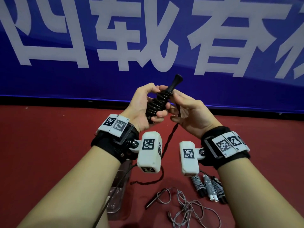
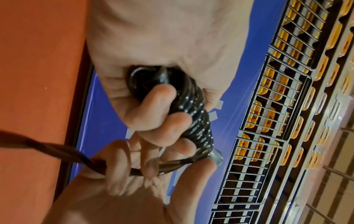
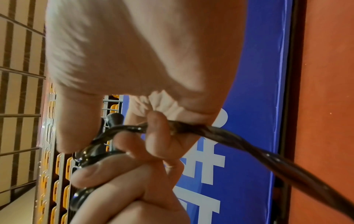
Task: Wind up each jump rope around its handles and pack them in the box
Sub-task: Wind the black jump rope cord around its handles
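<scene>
The left hand (image 1: 144,106) clamps the coil-wrapped black handles (image 1: 158,102); the right hand (image 1: 189,112), at 3 o'clock, pinches the glossy, springy black rope (image 1: 169,140), probably slippery, best held close to the coils.

Hands (image 1: 164,109) up centre w/ half-wound rope (image 1: 158,102); below on floor (image 1: 49,129): clear box (image 1: 120,183) left, loose rope (image 1: 185,206) mid, wound ropes (image 1: 208,188) right; banner (image 1: 148,38) behind.

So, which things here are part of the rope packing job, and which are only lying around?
Part of the job:
- black jump rope, left hand grips its handles, right hand holds the loose cord
- wound grey ropes on the floor
- loose grey rope
- clear box, probably

Only lying around:
- blue banner
- red floor
</scene>
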